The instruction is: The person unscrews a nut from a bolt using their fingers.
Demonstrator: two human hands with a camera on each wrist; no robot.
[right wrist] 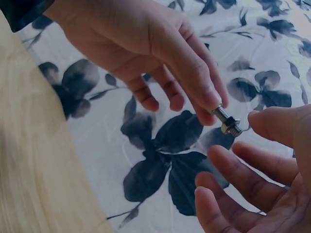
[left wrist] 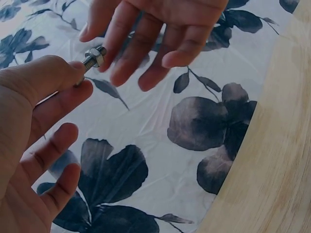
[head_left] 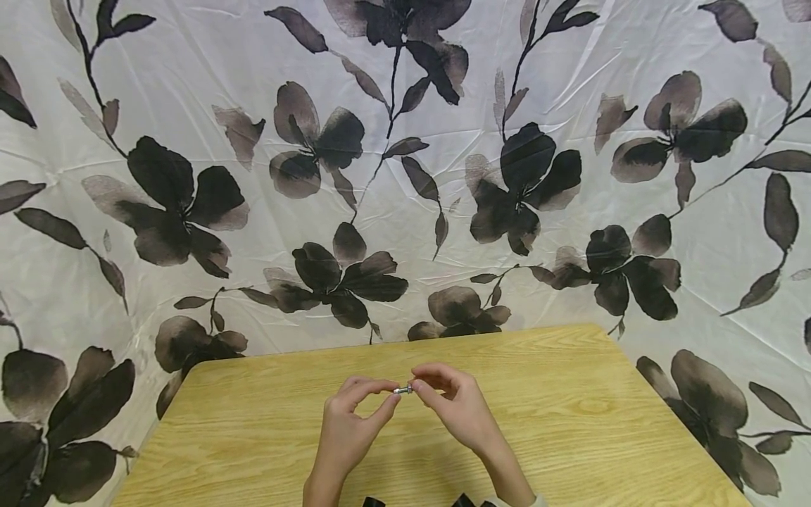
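Between its thumb and index finger, my left hand (head_left: pixel 348 426) pinches one end of a small silver bolt (head_left: pixel 401 390), held up over the table. A hex nut (left wrist: pixel 94 57) sits on the bolt's threads, with a short threaded end sticking out past it. My right hand (head_left: pixel 461 408) is at the nut end, thumb and index finger spread on either side of it. In the right wrist view a gap shows between the right fingertips and the nut (right wrist: pixel 230 125). The bolt's other end is hidden in the left fingertips.
Beneath both hands lies a light wood-grain table (head_left: pixel 570 415) with rounded far corners. A white cloth (head_left: pixel 437 232) with dark flower print hangs behind it and at its sides. Small black objects (head_left: pixel 374 502) show at the bottom edge of the head view.
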